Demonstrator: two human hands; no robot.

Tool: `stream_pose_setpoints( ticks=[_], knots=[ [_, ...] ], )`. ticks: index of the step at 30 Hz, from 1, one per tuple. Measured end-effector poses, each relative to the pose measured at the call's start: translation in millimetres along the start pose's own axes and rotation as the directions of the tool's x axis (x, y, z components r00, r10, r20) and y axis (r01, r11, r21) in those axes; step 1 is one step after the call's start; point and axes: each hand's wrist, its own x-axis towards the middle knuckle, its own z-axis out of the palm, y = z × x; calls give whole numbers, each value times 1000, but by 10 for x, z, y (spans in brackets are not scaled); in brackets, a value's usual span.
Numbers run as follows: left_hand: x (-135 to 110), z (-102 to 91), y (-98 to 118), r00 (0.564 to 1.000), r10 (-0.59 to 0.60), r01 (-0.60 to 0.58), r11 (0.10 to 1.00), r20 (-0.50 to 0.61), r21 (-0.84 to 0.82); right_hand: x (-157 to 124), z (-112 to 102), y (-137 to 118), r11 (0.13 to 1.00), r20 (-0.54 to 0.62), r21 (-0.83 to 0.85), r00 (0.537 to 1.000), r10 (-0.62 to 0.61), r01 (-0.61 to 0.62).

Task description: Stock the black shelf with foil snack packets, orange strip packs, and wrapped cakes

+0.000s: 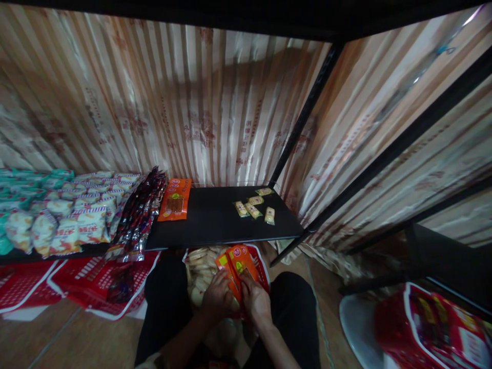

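Low between my knees, my left hand [218, 296] and my right hand [255, 301] are closed on orange snack packets [245, 257], which look like two side by side. Fingers cover their lower parts. Beneath them sits a red basket [264, 264] with small pale wrapped snacks [200, 264] in it. On the black shelf [211, 218] in front, another orange packet [175, 201] lies flat beside a row of dark shiny packets [139, 212]. Several small yellowish wrapped snacks [253, 210] are scattered at the shelf's right end.
White snack bags [82, 220] and green bags [23, 192] fill the shelf's left side. Red baskets [103, 284] stand below it. Black frame posts [307, 115] rise at the right, before a pleated curtain [215, 102]. Another red basket [400, 318] holds packets at the lower right.
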Motion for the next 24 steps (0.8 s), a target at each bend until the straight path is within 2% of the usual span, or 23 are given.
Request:
stream_pose_setpoints(
  ticks=[3,5,8,9,10,11,13,15,16,18,22,24],
  knots=[
    [10,29,-11,993,8,-13,999,-115,-41,-28,-14,-127,1000,-31,-15,999,-19,19],
    [6,71,-53,975,87,-83,996,-204,32,-40,-21,-212,999,-37,-41,999,-26,25],
    [-25,147,-151,895,309,-242,942,-321,234,-49,-37,-308,996,-32,-65,997,-69,67],
    [-40,167,-180,872,337,-253,931,-355,264,-53,-43,-331,994,-34,-64,995,-90,87],
    [-55,180,-199,870,317,-236,940,-378,245,-58,-49,-353,993,-38,-59,993,-109,107],
    [-68,184,-205,892,232,-181,970,-387,164,-64,-56,-374,991,-47,-54,992,-121,119],
    [-81,166,-173,946,-20,-9,996,-323,-88,-82,-70,-421,991,-61,-40,989,-131,129],
    [-75,115,-88,953,-216,150,947,-215,-283,-106,-88,-477,990,-65,-16,988,-139,138],
    [-66,81,-33,945,-269,197,922,-186,-332,-120,-99,-508,989,-63,0,987,-146,147],
    [-47,1,81,922,-356,267,871,-154,-414,-154,-121,-570,986,-54,32,985,-163,165],
    [-35,-159,244,799,-601,440,604,-17,-664,-234,-139,-666,969,-26,104,975,-222,223],
    [-45,-223,273,747,-665,474,532,1,-701,-271,-131,-694,957,0,141,967,-256,253]
  ],
)
